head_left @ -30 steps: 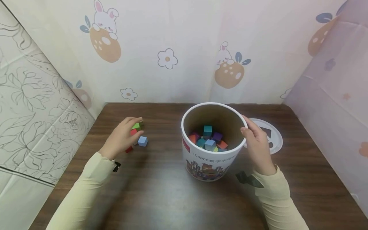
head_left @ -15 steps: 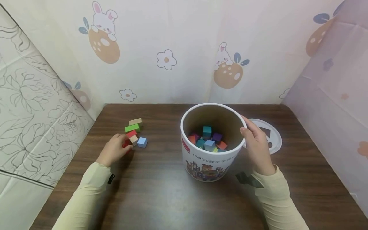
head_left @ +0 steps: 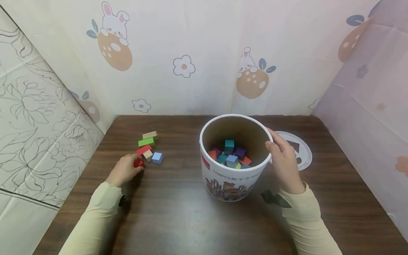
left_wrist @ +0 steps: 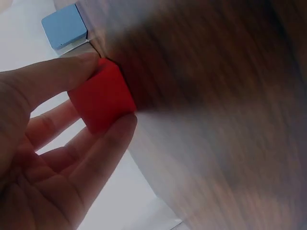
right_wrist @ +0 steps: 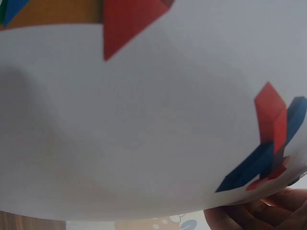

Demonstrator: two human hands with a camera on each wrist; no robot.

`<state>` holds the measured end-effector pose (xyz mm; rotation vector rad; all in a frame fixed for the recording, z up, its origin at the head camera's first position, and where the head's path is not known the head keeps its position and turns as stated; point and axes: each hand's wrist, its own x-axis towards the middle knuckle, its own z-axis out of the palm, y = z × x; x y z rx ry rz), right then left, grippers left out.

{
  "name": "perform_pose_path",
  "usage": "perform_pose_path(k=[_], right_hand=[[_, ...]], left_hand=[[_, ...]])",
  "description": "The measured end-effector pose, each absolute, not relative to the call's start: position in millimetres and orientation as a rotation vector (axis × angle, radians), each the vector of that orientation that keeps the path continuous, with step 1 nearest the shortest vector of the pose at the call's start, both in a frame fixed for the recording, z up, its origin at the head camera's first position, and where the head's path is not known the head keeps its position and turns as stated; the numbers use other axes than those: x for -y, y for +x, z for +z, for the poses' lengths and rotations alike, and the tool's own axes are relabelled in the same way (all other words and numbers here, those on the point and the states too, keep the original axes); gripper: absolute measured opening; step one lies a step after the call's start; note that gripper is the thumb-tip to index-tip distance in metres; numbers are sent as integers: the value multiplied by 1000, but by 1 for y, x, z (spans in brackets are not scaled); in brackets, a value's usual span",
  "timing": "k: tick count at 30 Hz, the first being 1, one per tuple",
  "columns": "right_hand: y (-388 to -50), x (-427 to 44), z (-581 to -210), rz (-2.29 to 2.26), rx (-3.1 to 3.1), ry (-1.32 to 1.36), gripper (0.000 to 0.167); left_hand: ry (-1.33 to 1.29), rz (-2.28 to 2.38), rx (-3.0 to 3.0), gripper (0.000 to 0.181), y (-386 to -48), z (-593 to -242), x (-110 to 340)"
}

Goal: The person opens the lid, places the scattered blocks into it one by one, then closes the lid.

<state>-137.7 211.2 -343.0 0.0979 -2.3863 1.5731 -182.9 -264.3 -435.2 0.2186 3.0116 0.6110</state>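
My left hand (head_left: 123, 170) pinches a red block (left_wrist: 103, 98) between thumb and fingertips, low at the table's left side. Just beyond it lie another red block (head_left: 144, 149), a small natural wood block (head_left: 148, 155) and a light blue cube (head_left: 157, 158). Farther back are a green block (head_left: 146, 142) and a natural wood bar (head_left: 150, 135). My right hand (head_left: 284, 161) grips the right rim of a white printed bucket (head_left: 208, 175), with several coloured blocks inside. In the right wrist view the bucket's wall (right_wrist: 134, 124) covers most of the fingers (right_wrist: 268, 211).
A white round lid (head_left: 306, 156) lies on the brown wooden table (head_left: 178, 219), right of the bucket and partly hidden behind my right hand. Patterned cloth walls (head_left: 210, 32) stand at the back and both sides of the table.
My left hand has moved back toward me from over the blocks and now pinches the nearest red one. The right hand and bucket have stayed in place.
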Motion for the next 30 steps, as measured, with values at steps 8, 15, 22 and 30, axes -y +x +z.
perform_pose_path(k=[8, 15, 22, 30], right_hand=[[-138, -211, -343, 1563, 2385, 100, 42], [-137, -211, -343, 1575, 2383, 101, 42], [-137, -211, -343, 1570, 2387, 121, 42], [-137, -212, -343, 1571, 2388, 116, 42]], left_hand=[[210, 609, -3042, 34, -183, -437, 267], [259, 627, -3101, 31, -182, -431, 265], [320, 714, -3146, 38, -183, -420, 256], [449, 810, -3177, 35, -185, -399, 232]])
